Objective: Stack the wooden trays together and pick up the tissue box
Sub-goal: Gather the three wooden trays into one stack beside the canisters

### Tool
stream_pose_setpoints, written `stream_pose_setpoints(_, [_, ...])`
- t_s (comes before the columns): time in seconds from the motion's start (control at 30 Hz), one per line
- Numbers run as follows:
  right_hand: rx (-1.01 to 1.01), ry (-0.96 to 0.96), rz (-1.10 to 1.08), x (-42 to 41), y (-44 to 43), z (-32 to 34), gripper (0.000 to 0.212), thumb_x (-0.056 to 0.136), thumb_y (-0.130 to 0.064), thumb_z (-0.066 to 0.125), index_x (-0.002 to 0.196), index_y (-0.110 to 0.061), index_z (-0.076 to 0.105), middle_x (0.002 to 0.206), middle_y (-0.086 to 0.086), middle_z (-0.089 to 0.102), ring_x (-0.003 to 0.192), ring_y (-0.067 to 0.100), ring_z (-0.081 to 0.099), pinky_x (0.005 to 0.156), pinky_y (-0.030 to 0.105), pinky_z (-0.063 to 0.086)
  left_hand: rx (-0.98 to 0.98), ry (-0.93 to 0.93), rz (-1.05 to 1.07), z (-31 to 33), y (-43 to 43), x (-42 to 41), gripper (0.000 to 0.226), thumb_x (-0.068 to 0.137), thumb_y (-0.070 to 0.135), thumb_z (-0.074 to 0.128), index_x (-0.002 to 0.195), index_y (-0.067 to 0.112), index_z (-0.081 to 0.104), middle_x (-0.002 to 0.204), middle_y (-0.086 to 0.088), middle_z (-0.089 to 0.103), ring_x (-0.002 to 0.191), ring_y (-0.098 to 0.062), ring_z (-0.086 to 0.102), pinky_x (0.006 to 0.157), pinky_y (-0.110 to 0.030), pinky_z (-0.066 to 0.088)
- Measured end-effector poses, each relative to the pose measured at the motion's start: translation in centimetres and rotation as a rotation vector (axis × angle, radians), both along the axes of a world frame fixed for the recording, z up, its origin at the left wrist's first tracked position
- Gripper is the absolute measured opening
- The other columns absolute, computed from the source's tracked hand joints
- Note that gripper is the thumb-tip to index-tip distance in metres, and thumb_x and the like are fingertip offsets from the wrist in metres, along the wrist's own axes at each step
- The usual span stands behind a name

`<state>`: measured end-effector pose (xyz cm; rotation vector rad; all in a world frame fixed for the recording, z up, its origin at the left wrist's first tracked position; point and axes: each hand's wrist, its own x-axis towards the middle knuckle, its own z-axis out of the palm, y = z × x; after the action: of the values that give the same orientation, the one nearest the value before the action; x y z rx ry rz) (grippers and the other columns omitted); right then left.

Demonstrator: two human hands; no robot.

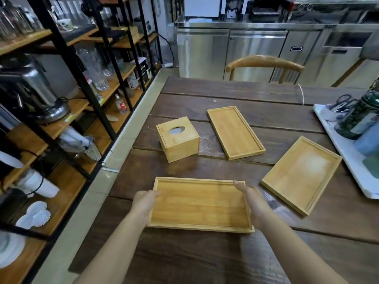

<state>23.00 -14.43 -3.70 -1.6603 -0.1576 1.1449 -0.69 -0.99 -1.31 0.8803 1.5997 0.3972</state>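
Note:
Three shallow wooden trays lie apart on the dark wooden table [184, 263]. The nearest tray [200, 204] sits lengthwise across in front of me. My left hand [144, 203] grips its left short end and my right hand [253, 201] grips its right short end, thumbs over the rim. A narrow tray [234, 132] lies farther back at the centre. A wider tray [301, 174] lies at the right, turned at an angle. The wooden tissue box [177, 139], a cube with an oval slot on top, stands at the left behind the near tray.
A white tray [346, 158] with a dark green jar [359, 117] and cups sits at the table's right edge. A wooden chair [264, 64] stands at the far side. Black shelves [67, 83] with glassware and plates line the left; steel counters are behind.

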Motion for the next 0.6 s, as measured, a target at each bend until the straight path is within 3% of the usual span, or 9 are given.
stream_pose_setpoints(0.1, [-0.005,0.064,0.006,0.4,-0.3,0.4,0.089,0.067,-0.053,0.069,0.141,-0.02,0.032,0.152,0.003,0.031,0.138,0.028,0.028,0.111,0.047,0.022,0.05,0.055,-0.082,1.2,0.1,-0.3,0.034,0.088,0.008,0.062,0.121,-0.001,0.06,0.118,-0.017,0.064,0.111,-0.035,0.057,0.098,-0.05,0.045])
stream_pose_setpoints(0.17, [-0.014,0.093,0.013,0.6,-0.7,0.8,0.098,0.052,-0.058,0.076,0.134,-0.017,0.041,0.142,0.004,0.044,0.128,0.028,0.04,0.109,0.046,0.029,0.1,0.041,-0.153,2.1,0.4,-0.5,0.04,0.087,0.005,0.063,0.126,0.003,0.057,0.113,-0.013,0.062,0.109,-0.033,0.057,0.095,-0.05,0.046])
stream_pose_setpoints(0.2, [-0.012,0.116,0.027,0.9,-0.7,0.9,0.092,0.054,-0.055,0.076,0.131,-0.015,0.045,0.133,0.005,0.05,0.12,0.026,0.045,0.104,0.043,0.033,0.12,0.025,-0.192,2.7,0.6,-0.5,0.044,0.087,0.005,0.062,0.13,0.006,0.053,0.114,-0.011,0.06,0.108,-0.031,0.056,0.092,-0.049,0.047])
stream_pose_setpoints(0.27, [0.004,0.154,0.052,1.3,-0.9,1.8,0.065,0.078,-0.039,0.067,0.131,-0.01,0.043,0.119,0.007,0.051,0.111,0.027,0.047,0.096,0.041,0.035,0.15,-0.023,-0.281,3.9,0.8,-0.6,0.05,0.088,0.008,0.062,0.135,0.011,0.046,0.12,-0.012,0.059,0.105,-0.027,0.057,0.084,-0.043,0.049])
stream_pose_setpoints(0.37, [0.035,0.112,0.07,2.1,-0.9,2.7,0.054,0.087,-0.028,0.06,0.132,-0.005,0.043,0.111,0.008,0.057,0.104,0.027,0.054,0.09,0.042,0.04,0.288,-0.092,-0.417,5.8,1.0,-0.3,0.046,0.09,0.01,0.059,0.134,0.015,0.046,0.117,-0.009,0.062,0.092,-0.015,0.059,0.067,-0.029,0.048])
stream_pose_setpoints(0.4, [0.054,0.051,0.074,2.4,-0.8,2.9,0.056,0.086,-0.029,0.061,0.133,-0.006,0.042,0.116,0.01,0.057,0.105,0.027,0.054,0.09,0.041,0.041,0.348,-0.111,-0.443,6.4,1.1,0.0,0.042,0.09,0.01,0.059,0.13,0.018,0.048,0.112,-0.005,0.063,0.091,-0.011,0.059,0.065,-0.026,0.046])
stream_pose_setpoints(0.5, [0.066,-0.378,0.209,3.1,-0.6,4.3,0.063,0.082,-0.034,0.065,0.137,-0.017,0.041,0.139,0.006,0.046,0.128,0.025,0.041,0.101,0.039,0.035,0.474,-0.185,-0.499,8.6,1.3,1.2,0.032,0.089,0.008,0.06,0.112,0.028,0.055,0.101,0.004,0.066,0.086,-0.009,0.066,0.063,-0.023,0.05])
stream_pose_setpoints(0.57, [0.052,-0.628,0.381,3.7,-0.3,5.9,0.05,0.082,-0.038,0.064,0.128,-0.024,0.051,0.128,-0.003,0.052,0.123,0.018,0.046,0.101,0.036,0.037,0.522,-0.242,-0.55,10.0,1.3,2.3,0.034,0.087,0.006,0.061,0.112,0.027,0.056,0.1,0.002,0.069,0.081,-0.005,0.07,0.06,-0.02,0.054])
stream_pose_setpoints(0.6, [0.074,-0.663,0.451,4.1,-0.2,6.8,0.036,0.083,-0.037,0.063,0.116,-0.026,0.059,0.116,-0.006,0.059,0.113,0.017,0.053,0.094,0.034,0.042,0.552,-0.26,-0.561,10.7,1.4,2.9,0.034,0.086,0.006,0.063,0.112,0.027,0.057,0.099,0.002,0.07,0.08,-0.004,0.07,0.06,-0.02,0.055])
